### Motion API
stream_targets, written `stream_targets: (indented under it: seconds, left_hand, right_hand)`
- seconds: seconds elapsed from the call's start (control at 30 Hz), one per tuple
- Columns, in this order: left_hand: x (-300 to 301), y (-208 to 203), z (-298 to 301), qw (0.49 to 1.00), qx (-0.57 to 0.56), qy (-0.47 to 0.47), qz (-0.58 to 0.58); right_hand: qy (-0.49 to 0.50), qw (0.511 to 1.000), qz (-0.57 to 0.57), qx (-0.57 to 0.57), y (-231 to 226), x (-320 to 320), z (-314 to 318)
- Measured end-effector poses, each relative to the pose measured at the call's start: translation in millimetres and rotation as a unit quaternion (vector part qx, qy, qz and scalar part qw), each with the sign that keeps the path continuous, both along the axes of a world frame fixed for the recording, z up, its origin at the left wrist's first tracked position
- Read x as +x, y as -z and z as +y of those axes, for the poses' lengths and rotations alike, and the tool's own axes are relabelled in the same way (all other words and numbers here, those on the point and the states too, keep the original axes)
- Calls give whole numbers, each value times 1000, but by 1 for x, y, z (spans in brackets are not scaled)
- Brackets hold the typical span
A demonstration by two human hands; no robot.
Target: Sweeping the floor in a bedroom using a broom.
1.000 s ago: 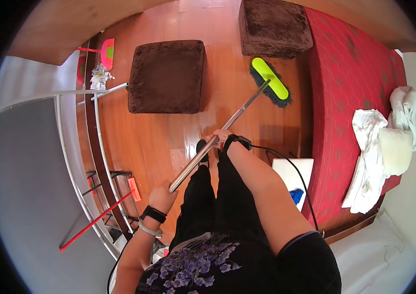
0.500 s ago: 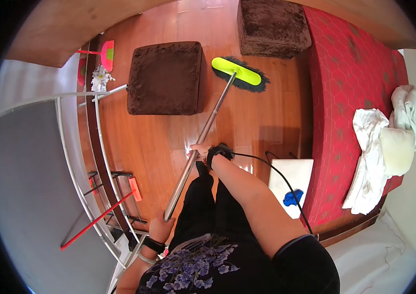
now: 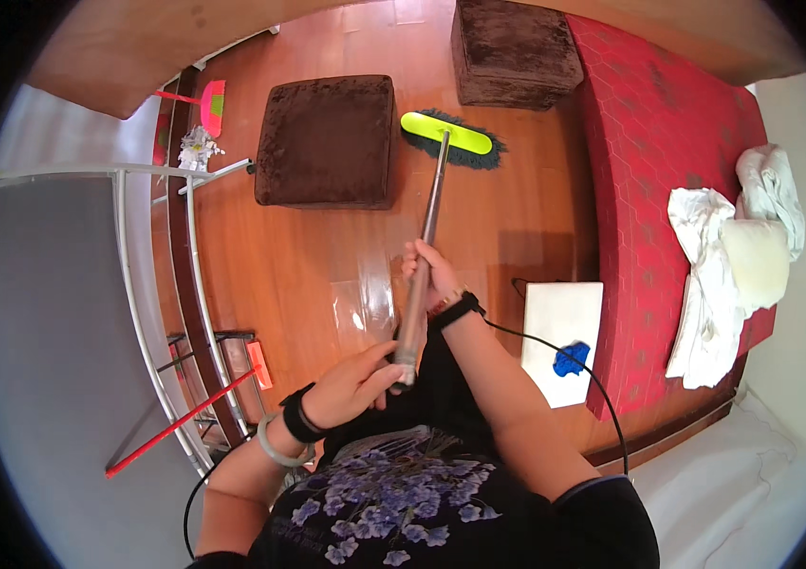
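In the head view, the mop is grasped at its pole by both hands: the right hand is clenched around mid-pole, the left hand around its near end. The green mop head lies on bare floor between two brown ottomans, near the red mattress edge. A white box holds something blue.

Mop head between two ottomans, bed rightward.
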State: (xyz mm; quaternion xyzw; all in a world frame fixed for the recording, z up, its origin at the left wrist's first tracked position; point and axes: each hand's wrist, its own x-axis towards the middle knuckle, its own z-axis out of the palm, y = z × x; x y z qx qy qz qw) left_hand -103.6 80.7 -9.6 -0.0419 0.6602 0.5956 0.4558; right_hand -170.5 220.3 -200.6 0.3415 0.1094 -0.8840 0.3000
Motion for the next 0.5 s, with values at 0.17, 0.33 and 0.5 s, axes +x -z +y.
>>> stream_targets:
  seconds: [0.17, 0.33, 0.5]
  left_hand:
    - [30, 40, -6, 997, -3, 64, 34]
    - [62, 109, 4, 971, -113, 150, 149]
    - [87, 131, 46, 927, -140, 264, 227]
  right_hand:
    - [83, 982, -12, -168, -17, 92, 26]
    - [128, 980, -32, -152, -44, 157, 52]
    - [151, 978, -40, -140, -71, 222, 77]
